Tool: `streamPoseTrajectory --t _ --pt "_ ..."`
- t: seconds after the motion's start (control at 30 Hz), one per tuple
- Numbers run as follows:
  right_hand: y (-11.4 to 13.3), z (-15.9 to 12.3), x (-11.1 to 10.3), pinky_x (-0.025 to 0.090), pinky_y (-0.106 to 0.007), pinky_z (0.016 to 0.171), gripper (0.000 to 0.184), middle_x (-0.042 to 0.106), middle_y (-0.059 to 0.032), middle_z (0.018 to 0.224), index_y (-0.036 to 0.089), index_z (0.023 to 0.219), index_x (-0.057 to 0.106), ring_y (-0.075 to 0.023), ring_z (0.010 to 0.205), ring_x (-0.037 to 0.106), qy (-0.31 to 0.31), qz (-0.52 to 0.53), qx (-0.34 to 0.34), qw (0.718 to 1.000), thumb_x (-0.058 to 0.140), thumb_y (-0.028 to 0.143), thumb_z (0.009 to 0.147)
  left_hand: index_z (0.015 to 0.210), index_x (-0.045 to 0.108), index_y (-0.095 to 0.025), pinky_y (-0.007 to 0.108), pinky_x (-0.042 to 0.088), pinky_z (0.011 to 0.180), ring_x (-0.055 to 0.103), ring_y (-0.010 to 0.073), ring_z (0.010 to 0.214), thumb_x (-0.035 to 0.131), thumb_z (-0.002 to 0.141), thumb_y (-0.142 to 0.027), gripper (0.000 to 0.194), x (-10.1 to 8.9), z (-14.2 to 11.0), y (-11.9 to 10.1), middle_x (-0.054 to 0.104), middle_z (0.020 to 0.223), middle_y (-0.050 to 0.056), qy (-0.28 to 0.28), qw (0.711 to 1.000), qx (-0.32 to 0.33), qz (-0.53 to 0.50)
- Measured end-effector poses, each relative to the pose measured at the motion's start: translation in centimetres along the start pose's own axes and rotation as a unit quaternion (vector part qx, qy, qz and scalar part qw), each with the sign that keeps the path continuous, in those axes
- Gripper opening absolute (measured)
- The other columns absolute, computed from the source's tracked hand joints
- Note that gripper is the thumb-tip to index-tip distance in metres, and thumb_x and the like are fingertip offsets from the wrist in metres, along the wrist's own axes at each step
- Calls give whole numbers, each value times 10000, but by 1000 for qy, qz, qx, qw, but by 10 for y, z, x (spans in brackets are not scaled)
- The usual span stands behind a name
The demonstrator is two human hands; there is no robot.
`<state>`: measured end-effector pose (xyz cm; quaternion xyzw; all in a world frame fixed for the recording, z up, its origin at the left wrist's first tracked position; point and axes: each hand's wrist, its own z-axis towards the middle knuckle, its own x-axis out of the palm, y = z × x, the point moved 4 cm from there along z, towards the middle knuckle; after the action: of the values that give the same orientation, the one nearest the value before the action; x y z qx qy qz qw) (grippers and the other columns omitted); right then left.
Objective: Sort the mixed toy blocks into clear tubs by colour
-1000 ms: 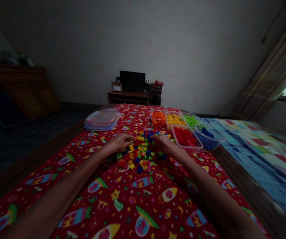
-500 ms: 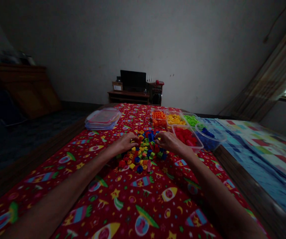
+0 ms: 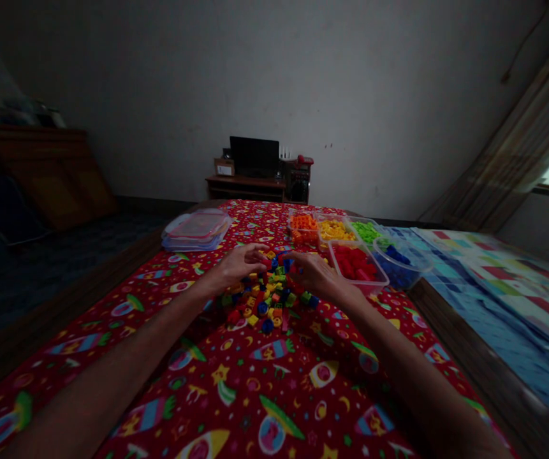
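A pile of small coloured building blocks [image 3: 264, 299] lies loose on the red patterned cloth [image 3: 274, 376]. Over its left back part, my left hand [image 3: 240, 264] is closed, with a red building block [image 3: 265, 263] showing at the thumb and fingertips. Facing it from the right, my right hand [image 3: 313, 271] has its fingers curled down over the pile. At its fingertips a red block [image 3: 281, 259] shows, partly hidden by the fingers. The two sets of fingertips are close together but apart. My hands cover some of the blocks at the back.
Clear tubs stand at the back right: orange blocks [image 3: 304, 228], yellow blocks [image 3: 335, 231], green blocks [image 3: 366, 231], red blocks [image 3: 358, 262] and blue blocks [image 3: 398, 258]. Stacked lids [image 3: 196, 229] lie back left. A bed [image 3: 498, 293] adjoins the table's wooden right edge [image 3: 465, 344].
My left hand has lifted slightly and moved a little left. My right hand has shifted left, its fingertips now nearer the left hand over the pile.
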<state>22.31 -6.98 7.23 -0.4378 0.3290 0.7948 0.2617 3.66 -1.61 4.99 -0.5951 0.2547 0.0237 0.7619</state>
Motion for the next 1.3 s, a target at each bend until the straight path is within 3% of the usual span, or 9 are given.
streamPoseTrajectory --t 0.17,0.27,0.43,0.53,0.63,0.83,0.97,1.2,1.3 --pt "1 3 16 406 -262 736 439 664 -113 1020 131 1242 531 -162 832 581 -23 41 -36 998 545 89 805 1183 529 -155 329 516 706 661 213 820 716 596 -398 662 17 -3 -5 691 892 55 10 1000 -9 -21" --pt "1 3 22 402 -252 731 331 659 -112 993 122 1159 579 -169 851 577 -30 51 -61 996 558 139 829 1238 504 -146 315 514 676 659 208 779 671 645 -434 680 26 -3 -6 696 851 49 32 999 16 -2" --pt "-6 0 10 373 -218 657 201 665 -77 864 121 1008 642 -134 730 559 -55 43 -43 997 532 122 840 1101 626 -168 317 492 791 637 222 916 573 766 -460 447 19 -8 -13 687 1021 75 24 972 110 208" --pt "-16 1 1 363 -213 634 197 665 -76 827 109 982 657 -134 711 562 -73 23 0 997 564 108 808 1006 676 -181 290 466 835 629 220 946 606 754 -401 342 16 -11 -10 691 1020 64 73 931 127 334" --pt "-23 3 -1 354 -203 610 202 667 -64 804 121 980 664 -123 679 565 -81 32 21 996 585 118 794 955 692 -190 247 466 782 643 200 898 590 756 -324 260 19 -11 -3 703 969 49 115 911 120 377" --pt "-28 5 6 344 -188 585 217 659 -33 744 136 970 673 -102 641 560 -67 64 31 995 593 102 771 1061 653 -172 235 493 730 669 185 843 498 694 -156 399 18 -7 6 727 942 46 113 928 53 351" --pt "-29 5 7 345 -187 588 216 659 -34 753 138 946 680 -104 660 559 -55 66 37 996 595 83 755 1148 608 -150 257 512 764 670 194 903 488 676 -170 488 14 -7 8 729 987 58 118 949 25 292" --pt "-20 5 6 357 -192 587 220 670 -33 743 134 923 695 -104 630 555 -32 72 51 996 572 71 752 1114 651 -210 221 482 666 662 178 735 533 670 -187 460 16 -11 2 721 822 4 87 929 42 357" --pt "-19 7 5 361 -191 586 235 673 -16 727 140 913 711 -105 631 563 -39 86 64 994 585 68 728 1103 650 -207 228 481 669 648 174 734 565 649 -190 463 13 -7 5 704 801 2 42 945 41 322"
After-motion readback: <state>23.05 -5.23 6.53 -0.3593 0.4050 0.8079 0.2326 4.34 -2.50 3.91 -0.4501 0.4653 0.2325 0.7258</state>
